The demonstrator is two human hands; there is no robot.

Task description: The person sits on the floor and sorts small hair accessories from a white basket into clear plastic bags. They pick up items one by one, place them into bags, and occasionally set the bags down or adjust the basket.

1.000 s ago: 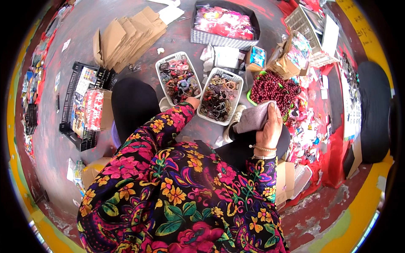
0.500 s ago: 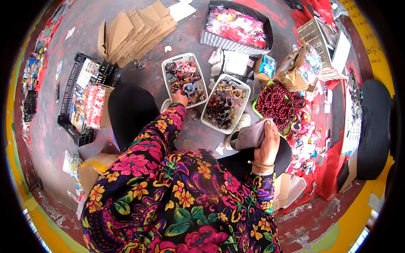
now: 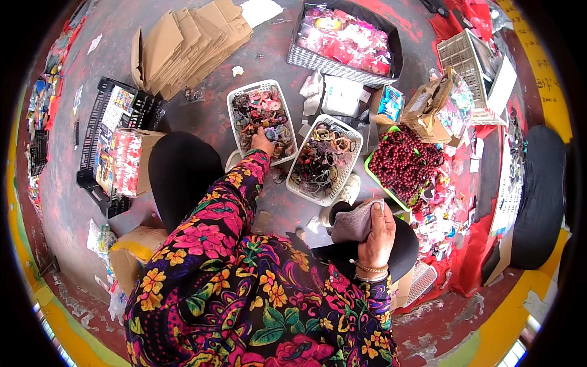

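Observation:
My left hand (image 3: 263,142) reaches into a white basket (image 3: 233,128) of mixed coloured hair ties on the floor; its fingers are down among the ties, and whether they grip one I cannot tell. My right hand (image 3: 378,231) rests on my knee, closed around a small grey-brown pouch (image 3: 351,221). A second white basket (image 3: 347,174) of darker hair ties lies between the two hands. Both arms wear floral sleeves.
A green tray of dark red beads (image 3: 400,162) sits right of the baskets. Behind are a dark basket of pink packets (image 3: 345,37), flattened cardboard (image 3: 183,43) and small boxes. A black crate (image 3: 104,140) with packets lies left, and a black stool (image 3: 541,196) right.
My left hand has moved from the near edge of the darker basket over to the left basket and dipped in. My right hand stays on the knee with the pouch.

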